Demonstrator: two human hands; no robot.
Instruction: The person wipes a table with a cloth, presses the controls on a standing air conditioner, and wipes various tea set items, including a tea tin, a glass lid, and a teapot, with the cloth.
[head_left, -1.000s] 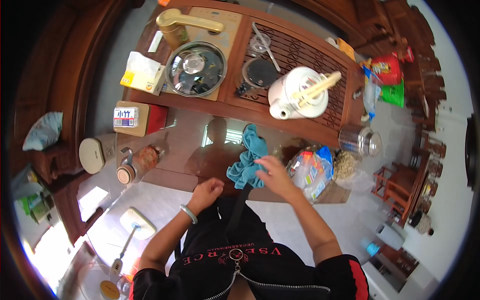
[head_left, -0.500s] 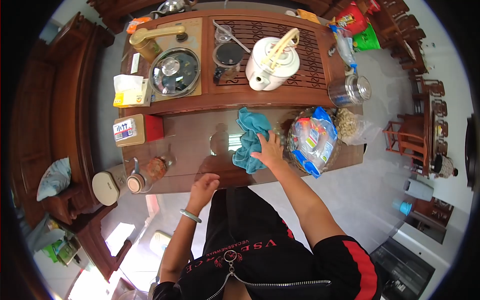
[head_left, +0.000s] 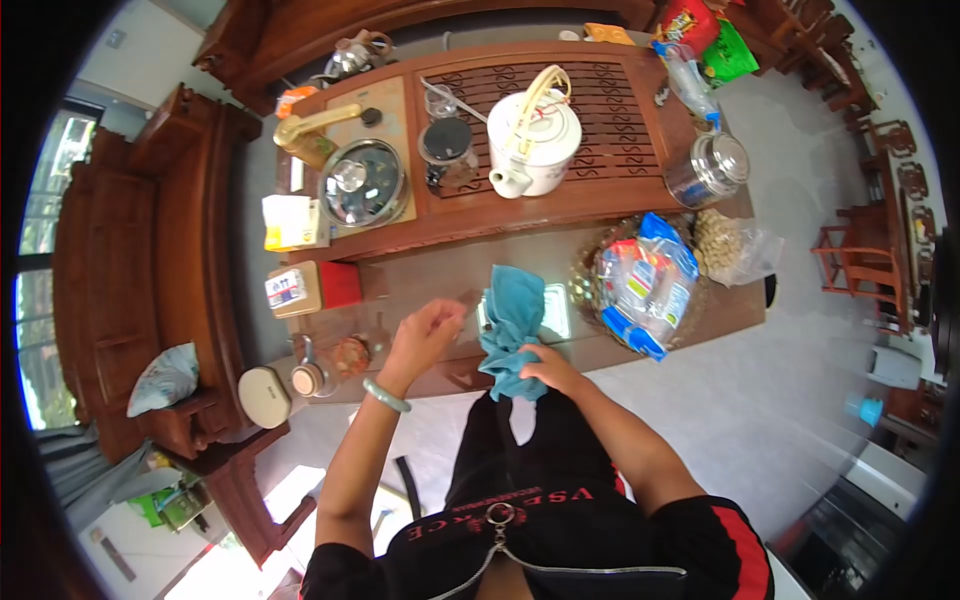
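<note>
A crumpled teal cloth [head_left: 513,320] lies at the front of the glass-topped table, its lower end reaching the edge near my trousers. My right hand [head_left: 550,368] has its fingers closed on the cloth's lower right part. To the left of the cloth, my left hand [head_left: 425,338] hovers over the table, fingers loosely bent and holding nothing. A jade-coloured bangle [head_left: 387,396] circles my left wrist. Right of the cloth, a glass bowl [head_left: 590,300] holds a blue-and-clear plastic package [head_left: 645,285].
A white kettle [head_left: 535,140] and a glass teapot [head_left: 449,150] stand on the slatted tea tray [head_left: 610,130]. At left are a lidded pot [head_left: 362,185], a red box [head_left: 341,284] and a glass jar [head_left: 312,377]. A steel canister [head_left: 708,170] stands at right.
My right hand has drawn the cloth toward the table's front edge and now grips its lower part. The left hand has moved forward over the table. The camera view has shifted.
</note>
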